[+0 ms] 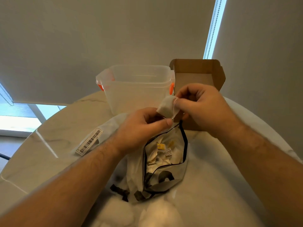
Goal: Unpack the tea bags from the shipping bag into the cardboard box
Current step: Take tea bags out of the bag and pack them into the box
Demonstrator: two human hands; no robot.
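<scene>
A white tea bag (166,107) with a thin string hangs above the table between both hands. My right hand (201,105) pinches its upper right edge and the string. My left hand (141,126) pinches the lower end of the string with thumb and fingers curled. Below them lies the translucent shipping bag (165,176) with black trim, its mouth open, with several tea bags and yellow tags (161,151) inside. The open cardboard box (196,74) stands behind my right hand, its inside partly hidden by that hand.
A clear plastic container (136,89) with orange clips stands left of the box at the back. A white barcode label (89,142) lies on the round marble table (49,145) at the left. Soft white lumps (157,213) sit at the near edge.
</scene>
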